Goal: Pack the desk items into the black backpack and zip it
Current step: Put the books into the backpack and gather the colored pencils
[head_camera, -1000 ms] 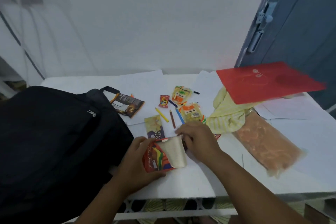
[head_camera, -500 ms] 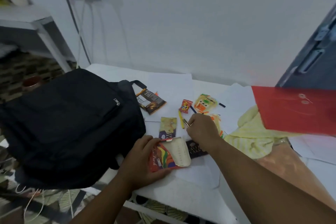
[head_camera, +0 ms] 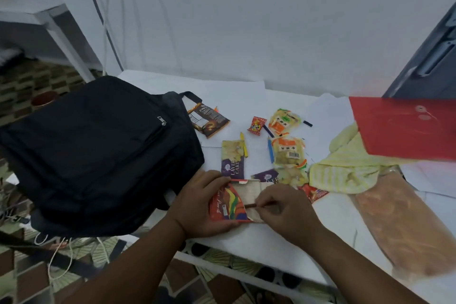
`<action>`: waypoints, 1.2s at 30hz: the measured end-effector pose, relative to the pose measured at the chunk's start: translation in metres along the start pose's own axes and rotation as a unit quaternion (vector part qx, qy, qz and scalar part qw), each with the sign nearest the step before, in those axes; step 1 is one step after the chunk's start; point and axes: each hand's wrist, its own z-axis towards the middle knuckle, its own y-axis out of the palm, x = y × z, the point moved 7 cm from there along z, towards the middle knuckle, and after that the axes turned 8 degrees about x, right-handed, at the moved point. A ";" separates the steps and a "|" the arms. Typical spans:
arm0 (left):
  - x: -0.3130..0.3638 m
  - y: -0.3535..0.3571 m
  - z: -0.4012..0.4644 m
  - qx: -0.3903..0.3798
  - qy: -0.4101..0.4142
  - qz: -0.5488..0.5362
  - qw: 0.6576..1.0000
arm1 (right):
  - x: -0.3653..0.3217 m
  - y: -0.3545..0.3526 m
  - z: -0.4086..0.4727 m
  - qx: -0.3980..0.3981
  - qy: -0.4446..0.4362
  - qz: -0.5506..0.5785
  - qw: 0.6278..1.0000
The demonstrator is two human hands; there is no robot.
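- While the left hand (head_camera: pixel 197 207) holds the colour pencil box (head_camera: pixel 228 205) at its left end, with the fingers curled around it, the box lies on the white table (head_camera: pixel 283 239) near the front edge.
- The flap of the box is open and shows its pale inside.
- The right hand (head_camera: pixel 288 215) pinches a brown pencil (head_camera: pixel 250 205) between thumb and fingers; the tip of the pencil is at the open mouth of the box.
- The black backpack (head_camera: pixel 98 150) lies flat on the left part of the table, just beside the left hand; its front zipper looks closed.
- Behind the hands are a yellow pencil (head_camera: pixel 243 147), a blue pencil (head_camera: pixel 270 152), a layer cake packet (head_camera: pixel 232 158), a dark snack packet (head_camera: pixel 209 121), a small red candy (head_camera: pixel 256 125) and two clear snack bags (head_camera: pixel 288 153).
- To the right, a yellow cloth (head_camera: pixel 345 168) lies partly under a red folder (head_camera: pixel 404 128), and an orange plastic pouch (head_camera: pixel 409 224) lies near the right edge.
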 end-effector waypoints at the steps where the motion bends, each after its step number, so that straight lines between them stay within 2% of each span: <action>1: 0.000 0.001 0.000 -0.004 0.002 0.005 1.000 | 0.004 0.002 -0.005 0.001 -0.002 -0.013 1.000; 6: -0.002 0.004 0.002 -0.017 0.005 0.009 1.000 | -0.005 0.007 -0.019 0.026 -0.093 -0.134 0.986; 11: -0.005 0.006 0.002 -0.017 0.001 -0.002 1.000 | -0.016 0.011 -0.024 0.008 -0.144 -0.162 0.976; 16: -0.007 0.006 0.002 -0.006 0.003 -0.018 1.000 | -0.013 0.005 -0.019 0.044 -0.089 -0.147 0.984; 24: -0.010 0.009 0.002 -0.008 0.003 -0.005 1.000 | -0.021 0.015 -0.021 -0.009 -0.149 -0.153 0.977; 31: -0.008 0.008 0.002 -0.026 -0.017 0.004 1.000 | -0.014 0.016 -0.023 -0.033 -0.147 -0.111 0.982; 36: -0.007 0.008 0.002 -0.019 -0.017 0.003 1.000 | -0.006 0.005 -0.018 0.039 -0.078 -0.064 0.994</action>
